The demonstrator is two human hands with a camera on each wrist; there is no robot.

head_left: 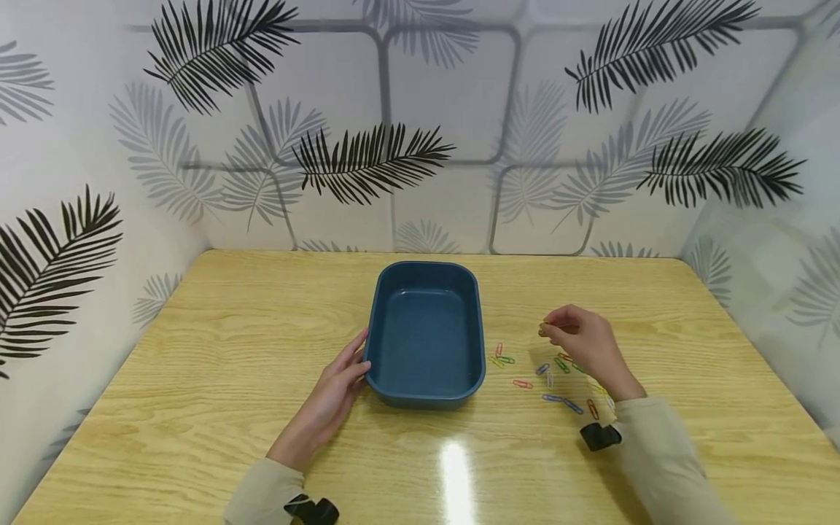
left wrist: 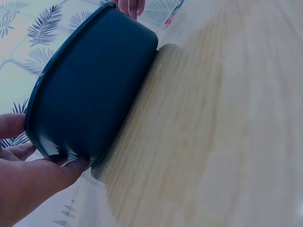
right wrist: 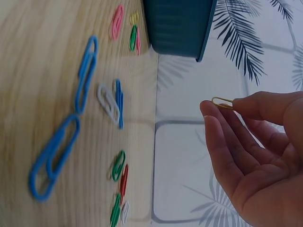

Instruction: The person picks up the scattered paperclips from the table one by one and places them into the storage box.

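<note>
A dark blue rectangular container (head_left: 426,397) stands on the table. My left hand (head_left: 331,401) holds its left side, the thumb at the rim and fingertips against the outer wall (left wrist: 85,99). To the right of the container, my right hand (head_left: 584,346) is raised over the table. Between thumb and fingertips it pinches a yellow paper clip (right wrist: 221,102), whose looped end sticks out. Loose paper clips in several colours lie below and around that hand, among them a blue one (right wrist: 54,156), a white one (right wrist: 108,104) and a pink one (head_left: 523,384).
The wooden table (head_left: 230,350) reaches back to a wall (head_left: 446,95) with a leaf pattern. A small group of clips, with a green one (head_left: 506,359), lies close to the container's right side. Black wrist straps (head_left: 600,437) sit on both sleeves.
</note>
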